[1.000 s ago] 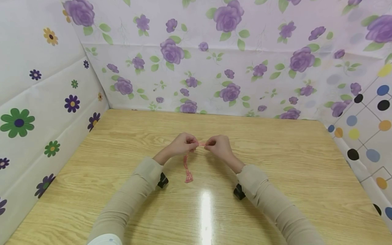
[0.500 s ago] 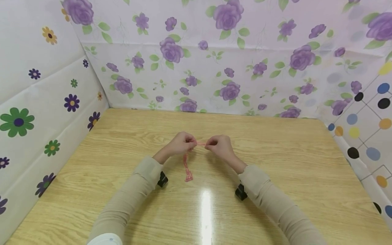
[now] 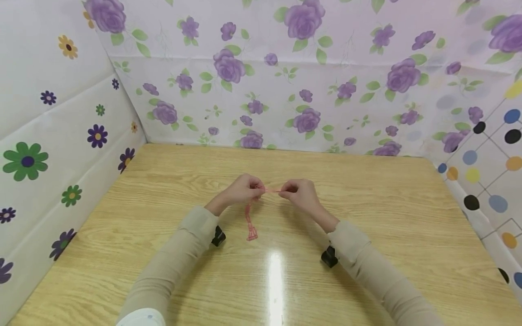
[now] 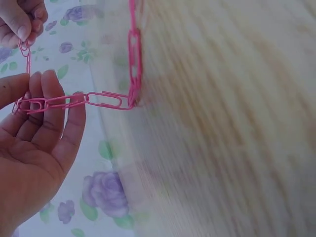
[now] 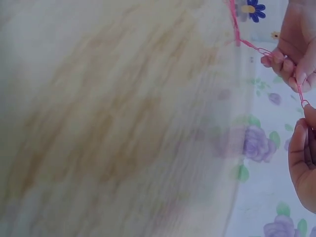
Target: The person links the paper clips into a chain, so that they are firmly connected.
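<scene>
A chain of pink paper clips (image 4: 103, 100) runs through both hands over the middle of the table. My left hand (image 3: 241, 189) pinches it between thumb and fingers, and in the left wrist view several linked clips lie across those fingers. The loose end of the chain (image 3: 249, 222) hangs down from the left hand and reaches the tabletop. My right hand (image 3: 302, 194) pinches the last clip (image 5: 305, 102) at the other end. Between the two hands a short stretch of chain is held straight.
The wooden table (image 3: 367, 203) spreads around both hands. A floral cloth (image 3: 277, 90) stands behind it, with patterned cloths at the left and right sides. Dark wrist cameras (image 3: 329, 256) hang below the cuffs, close over the table.
My right hand has shifted slightly to the right, away from the left hand, and the stretch of chain between them looks longer. The left hand has barely moved.
</scene>
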Action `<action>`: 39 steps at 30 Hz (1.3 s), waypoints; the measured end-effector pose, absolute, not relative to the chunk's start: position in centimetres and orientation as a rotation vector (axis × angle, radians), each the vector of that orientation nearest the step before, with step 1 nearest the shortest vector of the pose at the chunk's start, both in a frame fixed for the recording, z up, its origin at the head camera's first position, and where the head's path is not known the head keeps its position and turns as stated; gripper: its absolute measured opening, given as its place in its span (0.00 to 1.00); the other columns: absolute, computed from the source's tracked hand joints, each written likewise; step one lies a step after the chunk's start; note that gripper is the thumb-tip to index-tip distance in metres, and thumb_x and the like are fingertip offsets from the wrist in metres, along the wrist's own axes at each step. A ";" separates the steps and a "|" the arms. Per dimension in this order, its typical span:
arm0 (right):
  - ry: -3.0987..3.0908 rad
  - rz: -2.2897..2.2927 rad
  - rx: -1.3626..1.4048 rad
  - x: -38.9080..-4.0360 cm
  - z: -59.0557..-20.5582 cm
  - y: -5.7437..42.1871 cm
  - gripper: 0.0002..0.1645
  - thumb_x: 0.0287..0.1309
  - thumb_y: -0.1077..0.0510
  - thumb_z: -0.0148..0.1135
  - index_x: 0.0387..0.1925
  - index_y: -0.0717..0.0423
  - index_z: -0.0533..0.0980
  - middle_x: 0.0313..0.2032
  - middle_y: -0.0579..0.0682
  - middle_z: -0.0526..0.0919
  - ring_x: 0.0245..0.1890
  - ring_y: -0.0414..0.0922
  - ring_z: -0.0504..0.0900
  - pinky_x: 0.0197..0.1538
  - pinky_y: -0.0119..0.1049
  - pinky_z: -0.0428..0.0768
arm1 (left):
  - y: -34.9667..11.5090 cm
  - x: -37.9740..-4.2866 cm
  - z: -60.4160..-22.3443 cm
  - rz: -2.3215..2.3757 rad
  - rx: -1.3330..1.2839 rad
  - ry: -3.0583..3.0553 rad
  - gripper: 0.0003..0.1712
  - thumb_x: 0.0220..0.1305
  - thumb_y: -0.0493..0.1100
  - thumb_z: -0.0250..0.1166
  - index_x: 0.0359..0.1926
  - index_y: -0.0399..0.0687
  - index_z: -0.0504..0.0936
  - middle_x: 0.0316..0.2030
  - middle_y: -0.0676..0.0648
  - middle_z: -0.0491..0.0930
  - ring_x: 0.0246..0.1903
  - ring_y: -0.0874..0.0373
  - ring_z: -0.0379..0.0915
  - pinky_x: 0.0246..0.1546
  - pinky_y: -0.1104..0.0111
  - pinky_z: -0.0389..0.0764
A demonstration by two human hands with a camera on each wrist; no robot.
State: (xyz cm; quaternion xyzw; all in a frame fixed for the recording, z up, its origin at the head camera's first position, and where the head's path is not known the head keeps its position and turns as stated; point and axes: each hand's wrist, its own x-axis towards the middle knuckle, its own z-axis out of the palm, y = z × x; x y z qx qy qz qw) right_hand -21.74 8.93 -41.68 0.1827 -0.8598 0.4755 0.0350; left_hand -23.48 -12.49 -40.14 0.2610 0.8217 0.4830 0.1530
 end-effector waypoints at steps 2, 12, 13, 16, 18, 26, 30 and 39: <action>-2.639 1.525 0.529 -21.8 -41.5 9.2 0.03 0.50 0.62 0.66 0.24 0.59 0.80 0.26 0.50 0.82 0.24 0.43 0.79 0.28 0.33 0.77 | -12.5 -23.9 -40.8 1.364 0.752 2.384 0.10 0.63 0.32 0.54 0.36 0.26 0.78 0.22 0.38 0.76 0.22 0.50 0.71 0.26 0.66 0.74; -2.572 1.642 0.449 -21.8 -41.6 10.9 0.04 0.51 0.63 0.65 0.26 0.61 0.79 0.27 0.53 0.82 0.29 0.56 0.79 0.28 0.34 0.76 | -13.9 -23.3 -41.2 1.199 0.809 2.563 0.17 0.60 0.30 0.56 0.51 0.29 0.73 0.44 0.36 0.77 0.44 0.48 0.74 0.45 0.62 0.75; -2.573 1.638 0.449 -21.8 -41.6 11.1 0.03 0.51 0.63 0.65 0.27 0.61 0.79 0.28 0.53 0.82 0.29 0.55 0.79 0.29 0.34 0.76 | -14.2 -22.9 -41.2 1.160 0.850 2.568 0.16 0.60 0.31 0.57 0.50 0.30 0.74 0.43 0.37 0.78 0.43 0.49 0.74 0.44 0.63 0.76; -2.590 1.606 0.457 -21.6 -41.6 11.8 0.04 0.52 0.63 0.64 0.28 0.61 0.80 0.28 0.53 0.82 0.28 0.50 0.79 0.30 0.36 0.77 | -14.9 -21.6 -41.1 1.045 0.977 2.553 0.12 0.60 0.31 0.57 0.44 0.31 0.78 0.38 0.39 0.80 0.37 0.54 0.76 0.39 0.67 0.77; -2.608 1.594 0.464 -21.4 -41.5 12.3 0.04 0.53 0.63 0.63 0.29 0.62 0.80 0.29 0.53 0.82 0.29 0.47 0.79 0.31 0.37 0.77 | -15.2 -20.5 -41.1 0.995 1.059 2.519 0.09 0.59 0.32 0.58 0.40 0.33 0.80 0.33 0.42 0.80 0.32 0.58 0.75 0.35 0.70 0.76; -2.659 1.635 0.455 -20.9 -41.5 13.5 0.05 0.55 0.62 0.61 0.31 0.61 0.81 0.31 0.53 0.82 0.31 0.55 0.78 0.30 0.37 0.75 | -14.3 -17.0 -41.0 0.713 1.100 2.561 0.05 0.56 0.36 0.61 0.26 0.44 0.82 0.20 0.56 0.73 0.19 0.66 0.62 0.22 0.74 0.67; -2.645 1.683 0.460 -20.6 -41.4 13.8 0.05 0.55 0.62 0.61 0.31 0.61 0.81 0.32 0.54 0.82 0.32 0.60 0.77 0.29 0.43 0.77 | -13.5 -16.5 -41.3 0.568 1.059 2.630 0.07 0.54 0.43 0.65 0.22 0.49 0.81 0.20 0.58 0.74 0.20 0.66 0.65 0.23 0.73 0.70; -2.622 1.768 0.440 -20.2 -41.4 14.2 0.07 0.59 0.61 0.58 0.34 0.62 0.79 0.34 0.57 0.80 0.34 0.53 0.76 0.34 0.53 0.76 | -12.2 -15.9 -41.8 0.359 0.953 2.694 0.06 0.53 0.45 0.67 0.23 0.51 0.81 0.22 0.57 0.76 0.26 0.63 0.70 0.26 0.71 0.72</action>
